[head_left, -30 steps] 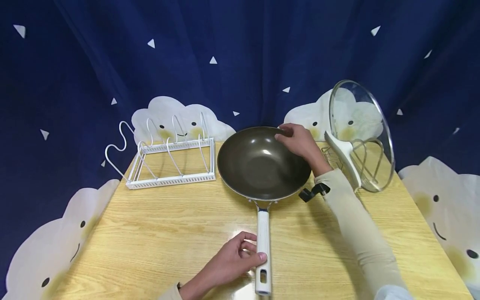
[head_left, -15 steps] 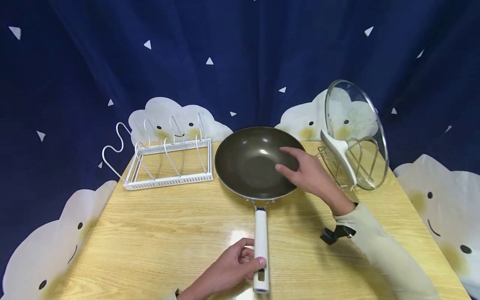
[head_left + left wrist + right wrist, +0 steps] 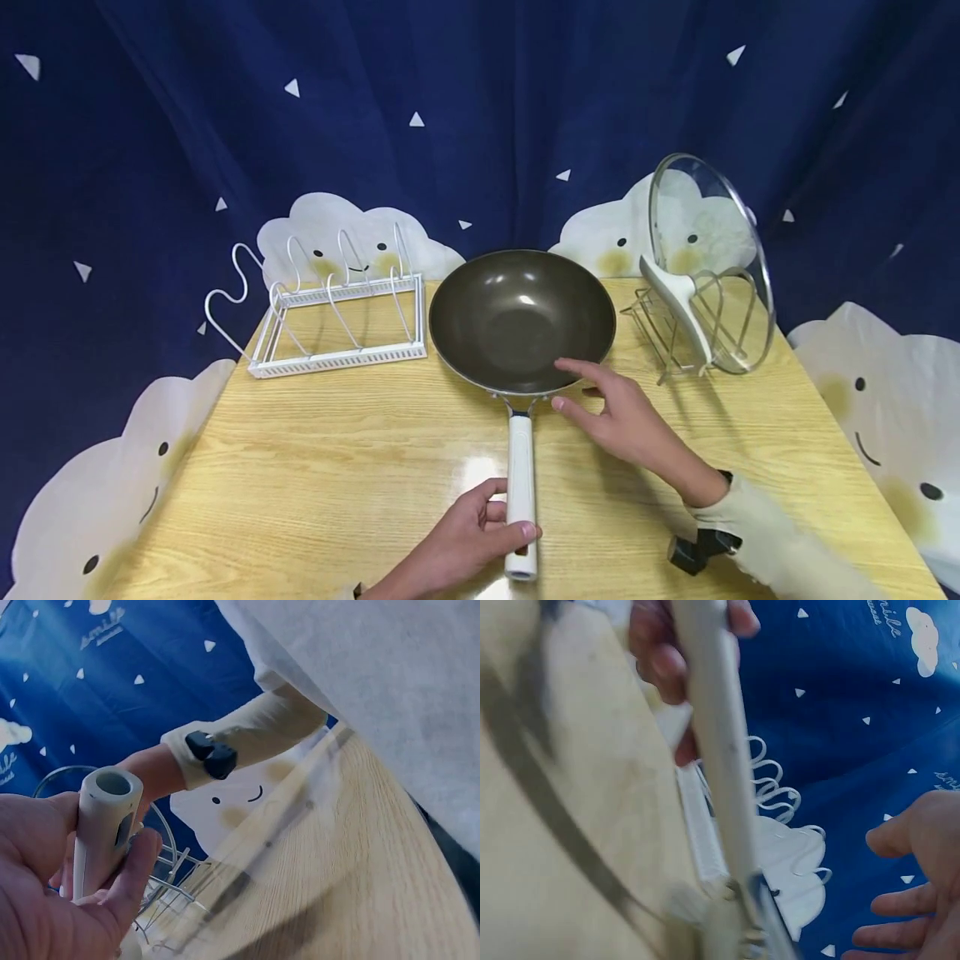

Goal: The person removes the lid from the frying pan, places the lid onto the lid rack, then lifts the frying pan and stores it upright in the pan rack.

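– Where's the pan (image 3: 517, 321) placed?
– Between white rack (image 3: 337, 363), left, and glass lid (image 3: 712, 258), right; handle (image 3: 521, 467) held by left grip (image 3: 468, 542).
– Right grip (image 3: 622, 417)?
– Spread wide, held near pan's near-right rim.

A navy curtain (image 3: 487, 75) with white triangles (image 3: 416, 121) and smiling clouds (image 3: 97, 492) hangs behind a wood-grain table (image 3: 337, 442).

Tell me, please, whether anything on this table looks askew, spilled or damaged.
Nothing looks spilled or damaged. On the left, the end wire of the white rack leans outward, unlike its other wires, though that may be its design.
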Motion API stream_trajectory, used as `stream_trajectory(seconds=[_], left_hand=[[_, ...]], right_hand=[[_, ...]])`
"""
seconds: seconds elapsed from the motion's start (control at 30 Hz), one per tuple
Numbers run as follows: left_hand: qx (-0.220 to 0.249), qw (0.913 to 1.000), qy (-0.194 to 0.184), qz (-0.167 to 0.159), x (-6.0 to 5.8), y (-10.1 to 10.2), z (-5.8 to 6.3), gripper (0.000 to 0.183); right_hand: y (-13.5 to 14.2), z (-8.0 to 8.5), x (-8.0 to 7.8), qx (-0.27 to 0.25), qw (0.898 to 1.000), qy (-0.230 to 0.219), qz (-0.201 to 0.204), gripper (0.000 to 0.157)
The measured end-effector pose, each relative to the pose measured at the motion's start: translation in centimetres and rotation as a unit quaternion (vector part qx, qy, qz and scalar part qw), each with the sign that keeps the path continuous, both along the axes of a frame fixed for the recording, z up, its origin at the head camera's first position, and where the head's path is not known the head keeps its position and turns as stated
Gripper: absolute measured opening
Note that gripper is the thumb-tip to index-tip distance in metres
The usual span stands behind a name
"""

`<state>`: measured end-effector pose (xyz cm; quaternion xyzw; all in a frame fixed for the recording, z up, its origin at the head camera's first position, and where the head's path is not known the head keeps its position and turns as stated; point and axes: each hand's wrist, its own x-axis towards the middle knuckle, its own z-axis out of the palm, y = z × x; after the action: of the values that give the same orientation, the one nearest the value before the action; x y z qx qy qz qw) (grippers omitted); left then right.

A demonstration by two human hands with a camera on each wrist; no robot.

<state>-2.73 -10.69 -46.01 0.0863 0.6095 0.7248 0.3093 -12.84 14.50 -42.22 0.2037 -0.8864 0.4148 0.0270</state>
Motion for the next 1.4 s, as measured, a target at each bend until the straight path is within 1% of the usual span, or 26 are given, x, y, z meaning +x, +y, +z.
stream_trajectory(seconds=[0.07, 0.13, 0.23, 0.3, 0.37, 0.43, 0.5, 0.53, 0.6, 0.73, 0.8, 0.97, 1.07, 1.13, 1.2, 1.33, 1.4], left_hand=[[0.0, 1.0, -0.006, 0.005, 0.0, 0.1, 0.1, 0.054], [-0.003, 0.9999, -0.007, 0.009, 0.0, 0.2, 0.2, 0.054], [-0.008, 0.9998, -0.004, 0.015, -0.1, 0.2, 0.3, 0.053], [-0.01, 0.9999, -0.002, 0.014, -0.2, 0.2, 0.4, 0.053], [-0.009, 0.9999, -0.001, 0.012, -0.3, 0.3, 0.5, 0.052], [-0.011, 0.9999, -0.001, 0.01, -0.4, 0.3, 0.6, 0.052], [-0.014, 0.9998, -0.003, 0.01, -0.5, 0.3, 0.6, 0.053], [-0.015, 0.9998, -0.004, 0.01, -0.5, 0.2, 0.6, 0.053], [-0.019, 0.9998, -0.004, 0.009, -0.5, 0.2, 0.7, 0.054], [-0.023, 0.9997, -0.003, 0.009, -0.6, 0.2, 0.7, 0.054], [-0.024, 0.9997, -0.001, 0.008, -0.6, 0.2, 0.7, 0.053], [-0.018, 0.9998, 0.004, 0.003, -0.6, 0.2, 0.6, 0.052], [-0.01, 0.9999, 0.003, 0.0, -0.5, 0.1, 0.5, 0.049], [-0.003, 1.0, 0.0, -0.001, -0.4, 0.1, 0.4, 0.046], [0.001, 1.0, -0.003, -0.001, -0.3, 0.1, 0.3, 0.045], [0.002, 1.0, -0.009, 0.004, -0.2, 0.2, 0.3, 0.043], [-0.001, 0.9999, -0.01, 0.007, -0.2, 0.3, 0.3, 0.043]], right_hand=[[-0.1, -0.7, 0.8, -0.025, 1.0, -0.018, 0.005, 0.047], [-0.2, -1.3, 1.6, -0.05, 0.997, -0.049, 0.011, 0.044], [-0.5, -2.1, 2.3, -0.079, 0.991, -0.106, 0.018, 0.044], [-0.7, -2.6, 2.5, -0.086, 0.986, -0.143, 0.017, 0.046], [-1.0, -3.2, 2.4, -0.102, 0.978, -0.181, 0.022, 0.05], [-1.4, -3.7, 2.1, -0.136, 0.964, -0.228, 0.029, 0.056], [-1.8, -4.2, 1.8, -0.182, 0.943, -0.276, 0.043, 0.06], [-2.1, -4.4, 1.7, -0.208, 0.929, -0.301, 0.053, 0.062], [-2.7, -4.7, 1.4, -0.258, 0.9, -0.346, 0.063, 0.064], [-4.0, -5.1, 1.0, -0.342, 0.84, -0.414, 0.077, 0.061], [-4.7, -5.2, 0.9, -0.381, 0.811, -0.437, 0.075, 0.062], [-6.1, -5.2, 1.0, -0.453, 0.75, -0.476, 0.071, 0.073], [-6.9, -5.0, 1.2, -0.49, 0.708, -0.505, 0.064, 0.068], [-7.3, -4.9, 1.4, -0.512, 0.681, -0.52, 0.058, 0.061], [-7.5, -4.8, 1.5, -0.529, 0.66, -0.53, 0.053, 0.054], [-7.8, -4.7, 1.6, -0.558, 0.629, -0.539, 0.048, 0.04], [-8.0, -4.6, 1.7, -0.565, 0.618, -0.546, 0.042, 0.034]])
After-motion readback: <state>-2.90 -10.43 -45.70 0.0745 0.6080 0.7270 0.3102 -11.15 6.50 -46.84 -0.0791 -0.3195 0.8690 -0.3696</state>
